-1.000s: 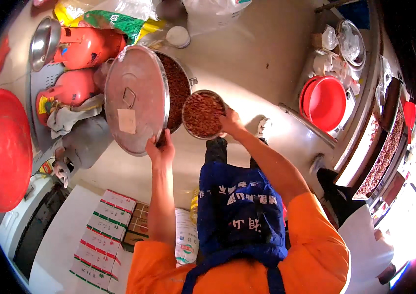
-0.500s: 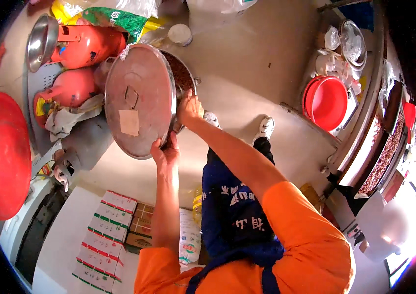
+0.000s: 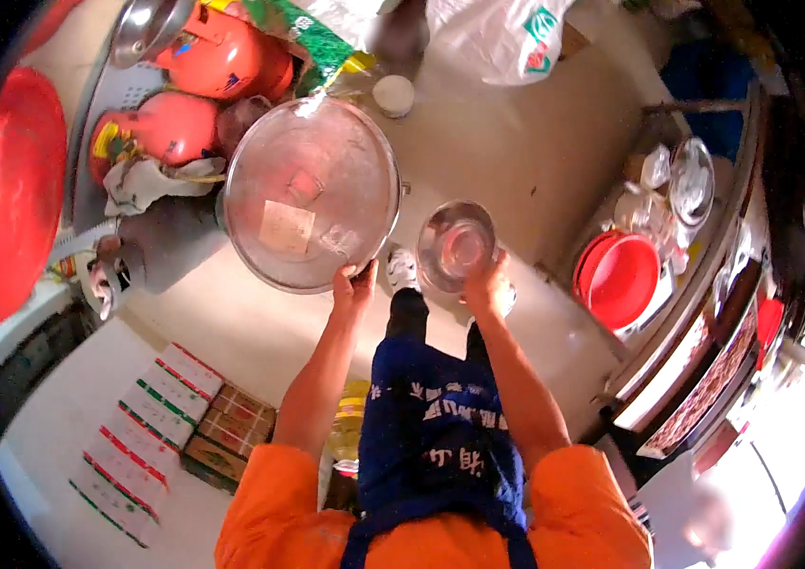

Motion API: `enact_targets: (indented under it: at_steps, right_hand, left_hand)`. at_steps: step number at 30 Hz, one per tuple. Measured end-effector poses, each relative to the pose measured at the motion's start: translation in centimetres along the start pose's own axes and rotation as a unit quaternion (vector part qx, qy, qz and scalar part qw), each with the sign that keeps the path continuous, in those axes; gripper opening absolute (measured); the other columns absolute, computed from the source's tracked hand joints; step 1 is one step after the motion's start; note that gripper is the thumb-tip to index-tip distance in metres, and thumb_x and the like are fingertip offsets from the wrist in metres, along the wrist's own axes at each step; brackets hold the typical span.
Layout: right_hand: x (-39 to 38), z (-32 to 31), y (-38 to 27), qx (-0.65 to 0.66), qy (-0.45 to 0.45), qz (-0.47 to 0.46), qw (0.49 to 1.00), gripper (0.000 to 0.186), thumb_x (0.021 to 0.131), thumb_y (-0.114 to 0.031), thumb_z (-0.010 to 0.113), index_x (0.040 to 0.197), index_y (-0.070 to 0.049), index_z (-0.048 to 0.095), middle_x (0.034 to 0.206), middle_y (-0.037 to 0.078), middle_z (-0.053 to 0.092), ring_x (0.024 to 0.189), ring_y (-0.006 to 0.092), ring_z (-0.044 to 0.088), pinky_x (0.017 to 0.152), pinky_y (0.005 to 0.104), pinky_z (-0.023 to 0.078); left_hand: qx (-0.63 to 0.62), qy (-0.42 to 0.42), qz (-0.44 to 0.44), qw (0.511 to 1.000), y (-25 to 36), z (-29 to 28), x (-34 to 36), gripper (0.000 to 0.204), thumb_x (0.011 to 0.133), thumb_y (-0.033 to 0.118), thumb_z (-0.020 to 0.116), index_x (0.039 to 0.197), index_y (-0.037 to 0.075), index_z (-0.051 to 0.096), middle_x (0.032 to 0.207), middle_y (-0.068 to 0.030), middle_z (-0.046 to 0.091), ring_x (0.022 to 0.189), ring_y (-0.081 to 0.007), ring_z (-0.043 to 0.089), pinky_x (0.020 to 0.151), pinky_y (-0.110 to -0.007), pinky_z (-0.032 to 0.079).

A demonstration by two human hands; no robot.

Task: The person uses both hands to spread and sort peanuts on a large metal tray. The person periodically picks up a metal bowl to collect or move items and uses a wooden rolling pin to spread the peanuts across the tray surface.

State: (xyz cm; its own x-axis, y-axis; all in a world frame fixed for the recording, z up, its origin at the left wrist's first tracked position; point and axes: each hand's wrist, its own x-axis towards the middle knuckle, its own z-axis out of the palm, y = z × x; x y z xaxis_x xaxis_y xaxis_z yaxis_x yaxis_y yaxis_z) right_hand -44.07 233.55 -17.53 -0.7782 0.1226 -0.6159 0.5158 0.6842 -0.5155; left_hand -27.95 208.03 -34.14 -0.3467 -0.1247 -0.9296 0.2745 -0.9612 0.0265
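A large round metal lid (image 3: 279, 156), with a paper label and a small handle, covers the pot beneath it and hides what is inside. My left hand (image 3: 355, 287) grips the lid's near rim, fingers on its edge. To the right, my right hand (image 3: 488, 283) holds a shiny steel bowl (image 3: 436, 258) by its side, above my shoes. Pinkish light shows inside the bowl; I cannot make out any contents.
Orange gas cylinders (image 3: 232, 62) and a grey cylinder (image 3: 161, 251) stand left of the pot. A big red basin (image 3: 9, 199) is at far left, stacked cartons (image 3: 151, 408) at lower left. Red tubs (image 3: 621, 280) and a long tray of reddish food (image 3: 701, 394) line the right side.
The lid has come down from its tilt over the pot, covering the reddish contents. My right hand has drawn away to the right, with the steel bowl now showing in it.
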Motion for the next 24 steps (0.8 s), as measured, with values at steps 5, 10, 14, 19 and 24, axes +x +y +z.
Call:
enact_targets:
  at_steps: [5,10,14,19,24]
  right_hand:
    - [4.0,3.8,3.7,0.054,-0.09,-0.07,0.992,0.046,0.111,-0.039,0.057,0.137,-0.002,0.064,0.112,0.025,0.076,0.109,0.0474,0.073,0.097,0.0555,0.059]
    - [9.4,17.9,2.0,-0.04,-0.097,-0.096,0.99,0.034,0.104,-0.037,0.067,0.116,-0.006,0.076,0.105,0.014,0.079,0.089,0.0287,0.079,0.07,0.0466,0.065]
    - [15.1,29.2,1.4,-0.066,-0.084,-0.074,0.992,0.043,0.097,-0.029,0.076,0.135,-0.009,0.071,0.106,0.019,0.075,0.093,0.04,0.073,0.078,0.0557,0.06]
    - [6.1,23.2,-5.2,0.096,-0.175,-0.049,0.979,0.073,0.088,-0.044,0.085,0.144,-0.001,0.062,0.118,0.028,0.079,0.117,0.0435,0.076,0.099,0.0553,0.059]
    - [-1.9,9.3,-3.1,0.106,-0.09,-0.197,0.971,0.044,0.1,-0.02,0.07,0.141,-0.004,0.07,0.134,0.023,0.075,0.121,0.0454,0.072,0.108,0.0528,0.056]
  left_hand:
    - [0.052,0.004,0.051,0.997,-1.6,-5.4,7.3,0.029,0.098,-0.001,0.061,0.126,-0.007,0.069,0.132,-0.0211,0.075,0.126,-0.0371,0.071,0.114,-0.054,0.062]
    - [0.023,-0.023,-0.045,0.998,-0.8,-5.6,9.9,0.037,0.099,0.002,0.066,0.136,-0.006,0.066,0.142,-0.0221,0.071,0.134,-0.0348,0.067,0.115,-0.053,0.059]
    - [0.082,-0.145,-0.203,0.965,-0.7,-2.4,6.5,0.048,0.101,0.008,0.07,0.147,-0.007,0.061,0.155,-0.0256,0.063,0.142,-0.0399,0.063,0.126,-0.055,0.051]
    - [0.375,0.055,-0.008,0.925,5.4,-5.3,-4.5,0.055,0.113,0.027,0.066,0.15,-0.008,0.045,0.141,-0.0278,0.064,0.126,-0.0402,0.07,0.113,-0.05,0.063]
    - [0.426,0.096,0.016,0.899,9.2,-11.8,-7.1,0.046,0.111,0.027,0.065,0.144,-0.003,0.053,0.12,-0.0242,0.071,0.108,-0.0372,0.073,0.102,-0.052,0.066]
